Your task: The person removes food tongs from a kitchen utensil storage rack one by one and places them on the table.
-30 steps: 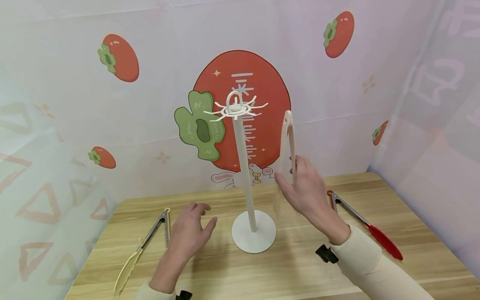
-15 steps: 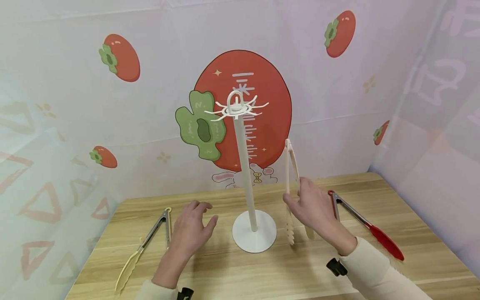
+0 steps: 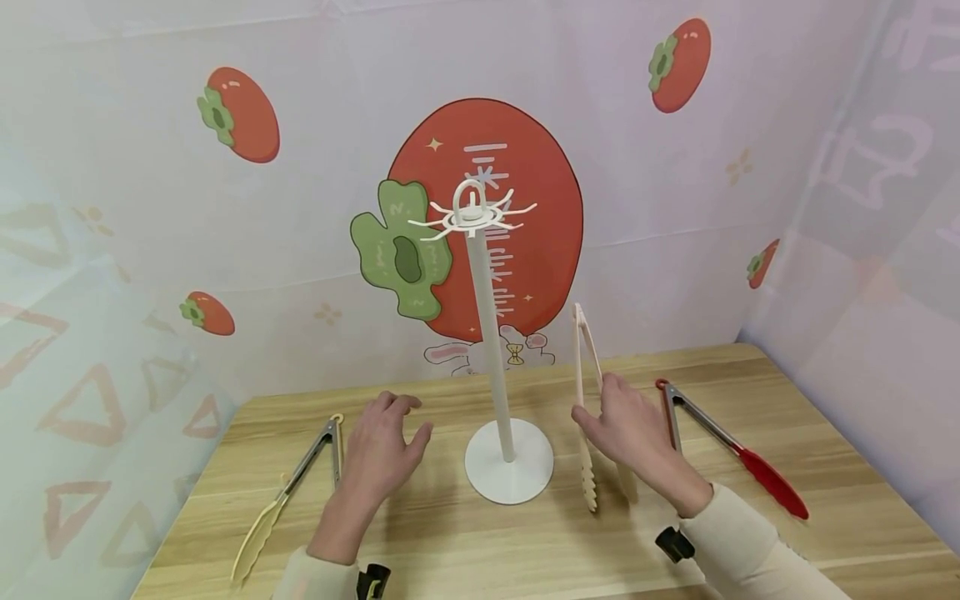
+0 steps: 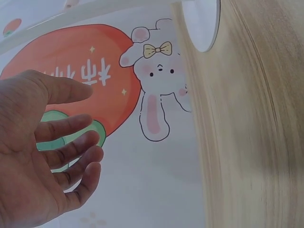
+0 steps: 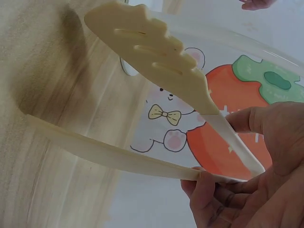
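My right hand (image 3: 632,429) grips a pair of cream tongs (image 3: 587,479), thumb on one arm and fingers around the other. The tongs stand roughly upright, hinge at the top and jaws spread, with their tips down close to the wooden table (image 3: 450,550). In the right wrist view one slotted, scalloped tong head (image 5: 152,54) faces the camera. To the left of the tongs rises a white hook stand (image 3: 491,358) on a round base, its hooks bare. My left hand (image 3: 382,446) hovers left of the stand, fingers loosely bent and holding nothing.
Yellow-tipped tongs (image 3: 258,533) with metal arms lie at the table's left, partly behind the left forearm. Red tongs (image 3: 768,482) lie at the right, beyond the right hand. A patterned cloth wall (image 3: 337,108) closes off the back and sides.
My right hand has come down and slightly to the right, bringing the cream tongs from high beside the stand to near the tabletop. The left hand has stayed almost still.
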`<state>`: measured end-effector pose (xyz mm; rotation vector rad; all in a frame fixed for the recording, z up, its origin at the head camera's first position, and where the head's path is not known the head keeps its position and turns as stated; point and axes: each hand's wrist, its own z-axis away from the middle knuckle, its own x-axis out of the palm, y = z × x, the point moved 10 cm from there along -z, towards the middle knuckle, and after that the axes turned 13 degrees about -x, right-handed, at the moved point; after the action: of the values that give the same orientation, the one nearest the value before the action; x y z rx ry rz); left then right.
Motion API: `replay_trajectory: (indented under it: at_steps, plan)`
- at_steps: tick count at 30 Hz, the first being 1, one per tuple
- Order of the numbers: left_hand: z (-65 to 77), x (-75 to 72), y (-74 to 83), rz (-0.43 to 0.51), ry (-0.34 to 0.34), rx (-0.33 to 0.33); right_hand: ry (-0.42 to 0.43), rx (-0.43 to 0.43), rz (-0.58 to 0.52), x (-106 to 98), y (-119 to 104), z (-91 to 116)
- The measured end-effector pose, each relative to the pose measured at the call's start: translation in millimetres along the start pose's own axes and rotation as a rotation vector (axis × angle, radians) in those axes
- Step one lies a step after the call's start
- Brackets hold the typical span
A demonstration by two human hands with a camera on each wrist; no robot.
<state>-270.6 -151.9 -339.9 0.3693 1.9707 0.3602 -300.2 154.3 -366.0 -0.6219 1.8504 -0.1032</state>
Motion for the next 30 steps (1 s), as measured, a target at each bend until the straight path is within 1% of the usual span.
replay_trajectory:
  at_steps: [15, 30]
  plan:
    - [-0.7, -1.5, -0.8, 0.0, 0.016, 0.003, -0.031, 0.017, 0.016, 6, 6, 1]
    - [-0.1, -2.5, -2.6, 0.011, 0.015, -0.001, -0.158, 0.039, 0.0, 18, 10, 5]
